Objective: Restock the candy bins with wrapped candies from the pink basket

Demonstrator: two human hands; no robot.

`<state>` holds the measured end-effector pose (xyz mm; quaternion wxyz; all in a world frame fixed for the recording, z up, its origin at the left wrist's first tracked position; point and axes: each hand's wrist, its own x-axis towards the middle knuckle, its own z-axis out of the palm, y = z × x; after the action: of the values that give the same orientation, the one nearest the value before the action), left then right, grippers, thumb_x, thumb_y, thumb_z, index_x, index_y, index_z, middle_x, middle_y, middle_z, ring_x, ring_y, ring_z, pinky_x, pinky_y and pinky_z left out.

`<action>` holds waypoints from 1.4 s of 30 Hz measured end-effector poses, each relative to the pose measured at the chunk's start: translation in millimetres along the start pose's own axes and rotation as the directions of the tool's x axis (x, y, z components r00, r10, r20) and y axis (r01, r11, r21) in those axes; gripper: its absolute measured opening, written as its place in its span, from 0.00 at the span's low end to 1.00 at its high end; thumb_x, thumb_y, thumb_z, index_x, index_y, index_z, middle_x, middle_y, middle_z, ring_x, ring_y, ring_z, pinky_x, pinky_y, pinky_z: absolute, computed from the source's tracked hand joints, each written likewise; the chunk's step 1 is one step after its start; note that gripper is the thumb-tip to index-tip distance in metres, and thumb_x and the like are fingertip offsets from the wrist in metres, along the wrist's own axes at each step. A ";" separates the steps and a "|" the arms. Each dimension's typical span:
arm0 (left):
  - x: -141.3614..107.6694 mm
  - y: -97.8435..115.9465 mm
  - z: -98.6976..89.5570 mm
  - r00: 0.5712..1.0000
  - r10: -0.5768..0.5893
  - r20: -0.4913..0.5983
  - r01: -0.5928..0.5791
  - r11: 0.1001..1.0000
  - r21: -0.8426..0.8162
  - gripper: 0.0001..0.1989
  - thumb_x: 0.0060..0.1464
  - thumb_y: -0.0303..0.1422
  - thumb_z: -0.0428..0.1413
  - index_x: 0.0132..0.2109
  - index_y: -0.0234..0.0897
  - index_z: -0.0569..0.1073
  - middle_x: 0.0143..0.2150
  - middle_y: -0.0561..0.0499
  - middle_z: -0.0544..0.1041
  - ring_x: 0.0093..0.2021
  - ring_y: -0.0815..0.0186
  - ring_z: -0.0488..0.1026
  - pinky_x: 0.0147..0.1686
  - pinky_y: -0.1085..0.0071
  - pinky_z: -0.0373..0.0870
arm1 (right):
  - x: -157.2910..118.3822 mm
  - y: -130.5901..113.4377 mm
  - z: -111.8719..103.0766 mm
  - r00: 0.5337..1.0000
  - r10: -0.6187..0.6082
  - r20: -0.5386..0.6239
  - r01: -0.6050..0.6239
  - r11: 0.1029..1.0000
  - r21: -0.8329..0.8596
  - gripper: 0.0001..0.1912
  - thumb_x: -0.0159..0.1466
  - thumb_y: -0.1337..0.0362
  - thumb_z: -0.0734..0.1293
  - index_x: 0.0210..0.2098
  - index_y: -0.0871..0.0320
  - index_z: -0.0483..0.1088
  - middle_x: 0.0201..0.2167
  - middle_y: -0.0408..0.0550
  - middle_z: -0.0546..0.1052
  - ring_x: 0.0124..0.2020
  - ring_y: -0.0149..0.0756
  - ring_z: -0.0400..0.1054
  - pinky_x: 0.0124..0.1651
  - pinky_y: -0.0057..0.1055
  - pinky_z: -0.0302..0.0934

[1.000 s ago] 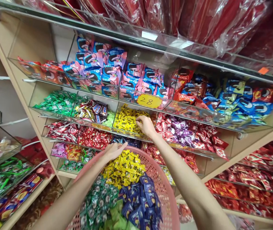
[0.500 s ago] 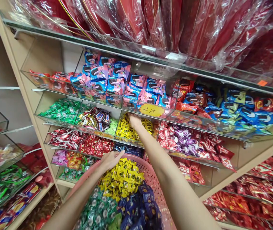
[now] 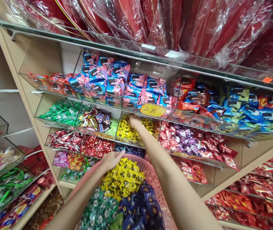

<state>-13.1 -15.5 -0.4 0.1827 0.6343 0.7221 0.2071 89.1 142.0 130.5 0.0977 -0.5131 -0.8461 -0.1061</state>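
My right hand (image 3: 135,121) reaches into a clear shelf bin among yellow-wrapped candies (image 3: 124,130). Its fingers are sunk in the wrappers or turned away from me, so their grip is hidden. Below, my left hand (image 3: 111,160) is closed over the far rim of a pink perforated plastic basket (image 3: 157,182), thumb pointing right. Inside the basket lies a heap of yellow-wrapped candies (image 3: 124,175) at the far side. Green-wrapped candies (image 3: 99,207) fill the near left and dark blue packets (image 3: 141,210) the near right.
A yellow "28" tag (image 3: 152,110) hangs just above my right hand, on the bin of blue-and-pink cookie packs (image 3: 113,83). Chocolate bars (image 3: 102,118) sit left of it; red and purple sweets (image 3: 181,139) sit right. A glass shelf edge (image 3: 136,48) runs overhead, carrying plastic-wrapped red items.
My right hand has dipped very slightly within the yellow candies. The left hand stays at the basket rim. The view has shifted a little.
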 end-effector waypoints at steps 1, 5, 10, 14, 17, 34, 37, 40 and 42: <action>0.7 0.5 0.5 1.000 0.002 0.000 -0.002 1.000 -0.003 0.34 0.48 0.59 0.31 0.42 0.48 0.73 0.41 0.51 0.75 0.44 0.56 0.69 0.41 0.68 0.61 | -0.5 0.7 0.9 1.000 0.001 -0.001 -0.001 1.000 0.000 0.15 0.62 0.65 0.54 0.47 0.59 0.61 0.45 0.56 0.68 0.44 0.38 0.64 0.43 0.31 0.57; 1.4 2.1 0.1 1.000 0.028 0.007 -0.028 1.000 0.003 0.34 0.48 0.59 0.31 0.41 0.48 0.73 0.39 0.51 0.76 0.43 0.55 0.69 0.40 0.67 0.61 | -5.2 4.4 2.2 1.000 -0.012 -0.008 0.012 1.000 0.005 0.15 0.62 0.64 0.55 0.48 0.57 0.60 0.47 0.55 0.67 0.44 0.38 0.64 0.43 0.31 0.57; 1.5 5.5 -1.4 0.999 0.043 0.009 -0.043 0.999 0.022 0.34 0.48 0.58 0.31 0.39 0.46 0.74 0.37 0.50 0.76 0.41 0.56 0.70 0.38 0.68 0.62 | -20.0 10.7 2.3 0.999 -0.038 -0.008 0.038 0.999 0.019 0.15 0.62 0.66 0.53 0.49 0.56 0.59 0.45 0.54 0.68 0.44 0.39 0.63 0.43 0.31 0.56; 3.5 8.7 -0.6 1.000 0.025 0.009 -0.025 1.000 0.010 0.35 0.47 0.59 0.31 0.40 0.47 0.74 0.39 0.49 0.76 0.43 0.54 0.69 0.40 0.65 0.61 | -37.3 18.7 6.7 0.996 -0.085 -0.015 0.085 0.995 0.046 0.15 0.61 0.67 0.53 0.48 0.53 0.59 0.44 0.50 0.69 0.44 0.37 0.64 0.42 0.30 0.56; 5.1 10.2 0.7 0.999 0.030 0.015 -0.030 1.000 -0.003 0.35 0.47 0.59 0.30 0.41 0.47 0.74 0.40 0.48 0.76 0.44 0.53 0.69 0.41 0.64 0.61 | -48.0 24.6 10.2 0.986 -0.161 -0.051 0.165 0.982 0.094 0.15 0.60 0.67 0.55 0.47 0.52 0.60 0.46 0.47 0.68 0.45 0.36 0.63 0.41 0.29 0.56; 5.7 10.9 2.5 0.999 0.045 0.007 -0.045 0.999 0.000 0.35 0.47 0.59 0.31 0.41 0.47 0.74 0.39 0.49 0.76 0.43 0.54 0.69 0.39 0.65 0.61 | -62.7 33.1 10.8 0.976 -0.140 -0.164 0.185 0.936 0.300 0.24 0.56 0.66 0.60 0.52 0.55 0.55 0.49 0.51 0.61 0.47 0.36 0.59 0.46 0.30 0.54; 6.2 10.7 2.3 0.998 0.064 0.015 -0.064 0.998 0.001 0.34 0.47 0.59 0.31 0.42 0.47 0.73 0.39 0.50 0.76 0.42 0.55 0.70 0.39 0.66 0.62 | -66.5 34.4 9.9 0.978 -0.094 -0.185 0.159 0.913 0.376 0.22 0.56 0.65 0.60 0.51 0.56 0.58 0.47 0.50 0.62 0.43 0.34 0.60 0.45 0.30 0.54; 7.8 10.3 2.9 0.998 0.053 0.018 -0.053 0.999 0.005 0.34 0.47 0.59 0.31 0.43 0.48 0.73 0.40 0.50 0.75 0.43 0.55 0.69 0.40 0.66 0.62 | -81.5 30.6 1.9 0.960 -0.069 -0.272 0.205 0.836 0.510 0.19 0.57 0.64 0.59 0.48 0.57 0.61 0.44 0.50 0.64 0.34 0.30 0.62 0.43 0.29 0.55; 9.3 9.7 3.9 0.999 0.045 0.017 -0.045 0.999 0.009 0.35 0.47 0.59 0.31 0.43 0.48 0.73 0.40 0.50 0.75 0.43 0.54 0.69 0.40 0.65 0.61 | -100.4 24.0 -4.5 0.943 -0.027 -0.331 0.241 0.741 0.627 0.18 0.58 0.62 0.59 0.47 0.57 0.62 0.42 0.49 0.66 0.30 0.28 0.62 0.41 0.29 0.57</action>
<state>-4.1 -5.0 1.4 0.1812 0.6528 0.7071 0.2025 156.3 66.4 109.2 0.3914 -0.3602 -0.8389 0.1155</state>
